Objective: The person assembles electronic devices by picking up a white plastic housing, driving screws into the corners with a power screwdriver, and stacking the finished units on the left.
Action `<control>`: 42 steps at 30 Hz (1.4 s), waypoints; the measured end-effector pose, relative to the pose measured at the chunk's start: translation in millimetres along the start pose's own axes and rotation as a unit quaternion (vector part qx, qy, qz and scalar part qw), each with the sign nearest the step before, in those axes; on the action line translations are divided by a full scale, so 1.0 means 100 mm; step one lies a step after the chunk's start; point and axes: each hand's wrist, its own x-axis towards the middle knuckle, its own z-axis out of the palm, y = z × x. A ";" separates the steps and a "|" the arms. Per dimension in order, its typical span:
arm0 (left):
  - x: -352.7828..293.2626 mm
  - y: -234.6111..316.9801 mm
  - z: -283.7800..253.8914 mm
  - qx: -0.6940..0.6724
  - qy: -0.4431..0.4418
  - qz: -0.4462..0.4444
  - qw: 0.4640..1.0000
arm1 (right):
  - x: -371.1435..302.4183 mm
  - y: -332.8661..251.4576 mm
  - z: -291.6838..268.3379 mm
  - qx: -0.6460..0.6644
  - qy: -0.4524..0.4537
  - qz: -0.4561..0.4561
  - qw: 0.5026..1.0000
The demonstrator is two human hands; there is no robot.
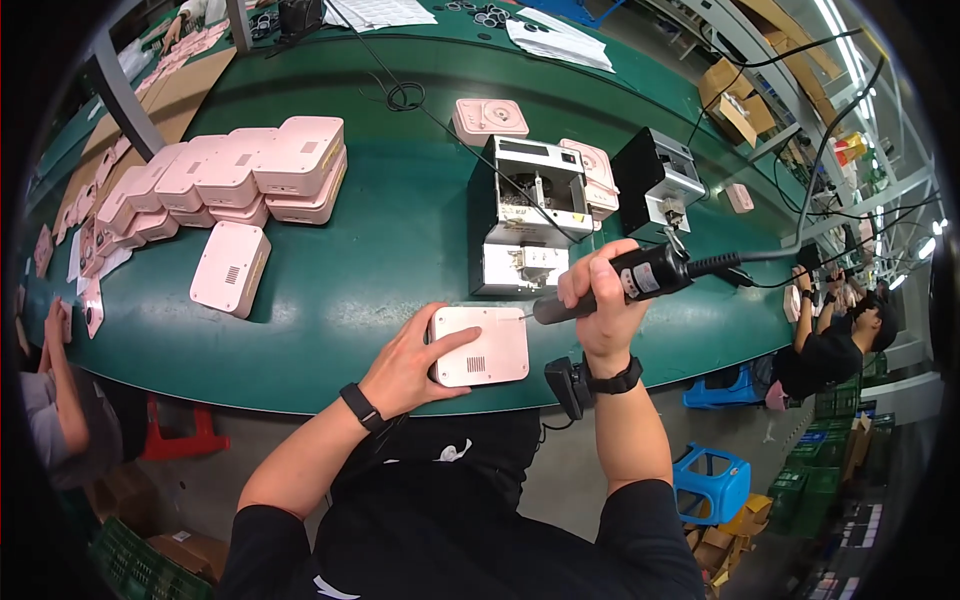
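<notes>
My left hand [412,362] presses down on a pale pink rounded casing [482,345] lying flat near the front edge of the green belt. My right hand [604,297] grips a black electric screwdriver [628,281], held almost level, its thin bit touching the casing's upper right corner. A cable runs from the tool's rear up to the right. Both wrists wear black bands.
A white and black screw feeder [528,215] and a black box [656,182] stand just behind the casing. Stacked pink casings [240,175] and one loose casing [231,266] lie left. Other people work at the left edge and right. Blue stools [712,484] stand below right.
</notes>
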 end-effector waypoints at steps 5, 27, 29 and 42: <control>0.05 0.00 0.04 0.000 0.004 0.014 1.000 | 0.14 -0.20 0.04 -0.030 -0.001 -0.019 0.999; 0.23 -0.01 0.17 0.009 0.005 0.028 1.000 | 0.19 0.02 0.15 0.020 -0.022 -0.021 0.999; 0.23 -0.02 0.18 0.017 0.011 0.032 0.999 | 0.19 0.04 0.15 0.019 -0.018 -0.023 0.999; 0.24 -0.03 0.19 0.016 -0.002 0.026 1.000 | 0.20 -0.04 0.19 -0.010 -0.051 -0.029 0.998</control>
